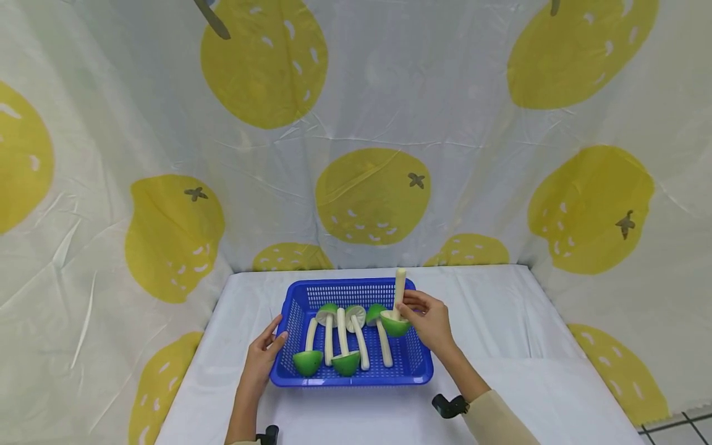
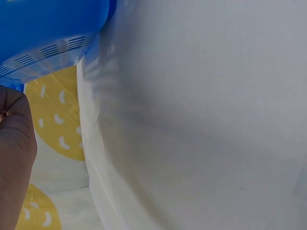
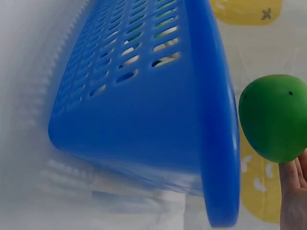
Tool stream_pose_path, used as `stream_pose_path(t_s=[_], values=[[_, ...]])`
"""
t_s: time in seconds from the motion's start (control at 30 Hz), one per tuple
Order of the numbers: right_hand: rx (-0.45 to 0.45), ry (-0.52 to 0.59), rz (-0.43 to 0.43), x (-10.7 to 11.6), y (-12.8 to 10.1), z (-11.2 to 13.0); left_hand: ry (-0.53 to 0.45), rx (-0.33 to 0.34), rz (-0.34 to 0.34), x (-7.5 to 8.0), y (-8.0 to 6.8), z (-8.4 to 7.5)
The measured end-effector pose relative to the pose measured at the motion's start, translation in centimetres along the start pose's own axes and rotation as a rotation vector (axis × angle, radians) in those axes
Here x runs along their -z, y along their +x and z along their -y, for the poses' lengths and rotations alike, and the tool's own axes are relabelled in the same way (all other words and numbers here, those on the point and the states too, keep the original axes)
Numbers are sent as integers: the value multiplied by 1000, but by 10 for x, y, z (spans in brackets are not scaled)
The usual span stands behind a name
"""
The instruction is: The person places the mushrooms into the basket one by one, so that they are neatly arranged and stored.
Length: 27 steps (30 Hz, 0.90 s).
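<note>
A blue plastic basket (image 1: 356, 382) with slotted walls stands on the white-covered table. My left hand (image 1: 262, 353) holds its left rim, thumb toward the inside. With my right hand (image 1: 432, 320) I pinch the pale stem of a toy mushroom (image 1: 399, 293) above the basket's right side; its stem points up and its green cap hangs below. That green cap (image 3: 274, 117) also shows beside the rim in the right wrist view. Inside the basket lie several more green-capped mushrooms (image 1: 347, 363), some with caps toward the far side, others with caps toward me.
White cloth (image 1: 489, 395) covers the table around the basket. A curtain (image 1: 467, 179) printed with yellow fruit hangs behind and at both sides. Black devices (image 1: 449, 406) are worn at both wrists. Floor tiles (image 1: 681, 431) show at the lower right.
</note>
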State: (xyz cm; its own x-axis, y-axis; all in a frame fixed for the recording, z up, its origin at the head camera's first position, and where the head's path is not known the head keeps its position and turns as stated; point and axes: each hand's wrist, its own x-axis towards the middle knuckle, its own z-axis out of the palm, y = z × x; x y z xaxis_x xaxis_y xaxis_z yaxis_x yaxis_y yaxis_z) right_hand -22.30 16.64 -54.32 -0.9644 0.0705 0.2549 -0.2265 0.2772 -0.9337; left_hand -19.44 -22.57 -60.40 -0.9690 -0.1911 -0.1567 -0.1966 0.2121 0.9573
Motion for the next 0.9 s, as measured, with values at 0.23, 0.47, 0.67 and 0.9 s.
stream_pose_path(t_s=[0.23,0.47,0.67,0.9], values=[[-15,-5,26,-11,-1,0,-14,10,3,-1,0,0],[-43,13,63,-18,0,-3,-11,21,13,-1,-1,-3],[-59,-16,73,-25,2,-5,-31,15,13,-1,-3,-6],[-95,-61,91,-35,3,-9,-32,18,10,-1,-3,-5]])
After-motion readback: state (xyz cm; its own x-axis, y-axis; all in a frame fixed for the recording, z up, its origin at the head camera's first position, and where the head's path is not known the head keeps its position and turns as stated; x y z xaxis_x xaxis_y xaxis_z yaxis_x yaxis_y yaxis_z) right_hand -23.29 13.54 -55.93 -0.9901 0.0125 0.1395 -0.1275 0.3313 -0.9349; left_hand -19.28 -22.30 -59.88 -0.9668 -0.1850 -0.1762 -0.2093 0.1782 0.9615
